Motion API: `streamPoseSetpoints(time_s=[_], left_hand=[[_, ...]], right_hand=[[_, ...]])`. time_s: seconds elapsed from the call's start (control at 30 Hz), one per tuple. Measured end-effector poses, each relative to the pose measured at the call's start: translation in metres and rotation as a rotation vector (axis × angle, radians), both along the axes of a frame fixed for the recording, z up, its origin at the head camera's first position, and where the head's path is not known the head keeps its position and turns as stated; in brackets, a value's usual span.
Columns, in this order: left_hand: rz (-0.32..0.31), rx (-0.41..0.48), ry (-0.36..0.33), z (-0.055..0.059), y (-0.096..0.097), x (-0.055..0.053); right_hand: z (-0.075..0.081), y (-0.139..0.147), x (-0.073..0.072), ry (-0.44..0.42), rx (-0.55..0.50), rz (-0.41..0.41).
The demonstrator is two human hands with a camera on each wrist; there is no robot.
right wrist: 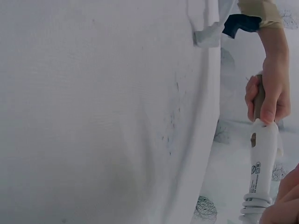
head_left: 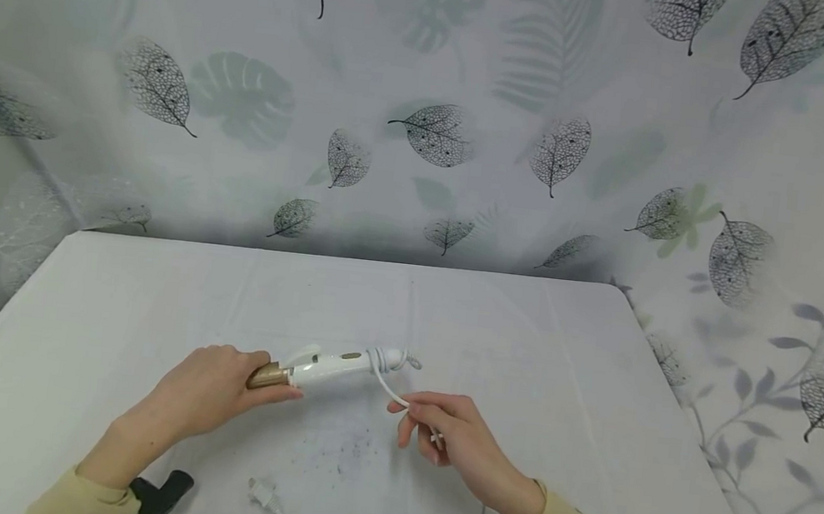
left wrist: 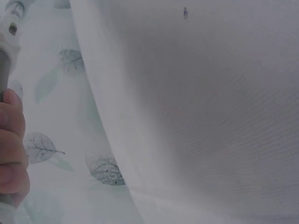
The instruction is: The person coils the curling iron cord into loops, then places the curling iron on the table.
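A white curling iron (head_left: 328, 367) with a gold-brown barrel is held above the table, tilted slightly up to the right. My left hand (head_left: 205, 390) grips its barrel, thumb stretched along the underside. In the left wrist view, curled fingers (left wrist: 11, 144) wrap the barrel at the frame's edge. White cord (head_left: 387, 386) loops several times round the handle's end. Between thumb and fingertips, my right hand (head_left: 464, 438) pinches the cord just below those loops. Printed marks show on the handle (right wrist: 261, 170) in the right wrist view.
A white plug (head_left: 262, 491) with its cord lies near the table's front edge. White cloth covers the table (head_left: 152, 288), with dark smudges (head_left: 354, 448) at the middle. Leaf-patterned curtain (head_left: 389, 188) hangs behind and at both sides. Black wrist mounts (head_left: 164, 495) sit by both sleeves.
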State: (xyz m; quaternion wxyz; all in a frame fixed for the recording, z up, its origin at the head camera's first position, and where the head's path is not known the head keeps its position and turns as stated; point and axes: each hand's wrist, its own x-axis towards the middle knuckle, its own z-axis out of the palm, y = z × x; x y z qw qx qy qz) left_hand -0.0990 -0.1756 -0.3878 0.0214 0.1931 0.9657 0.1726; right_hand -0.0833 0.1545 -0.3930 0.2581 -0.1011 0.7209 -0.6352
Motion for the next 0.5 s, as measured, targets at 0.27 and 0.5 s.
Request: streamPoseSetpoints(time_s=[0.27,0.5], left_hand=[[0.022,-0.028,0.04,0.004,-0.002,0.001],[0.021,-0.027,0.035,0.003,-0.002,0.005]], right_hand=[[-0.013,0.004,-0.004,-0.12,-0.076,-0.011],[-0.029,0.006,-0.013,-0.176,0.042,-0.014]])
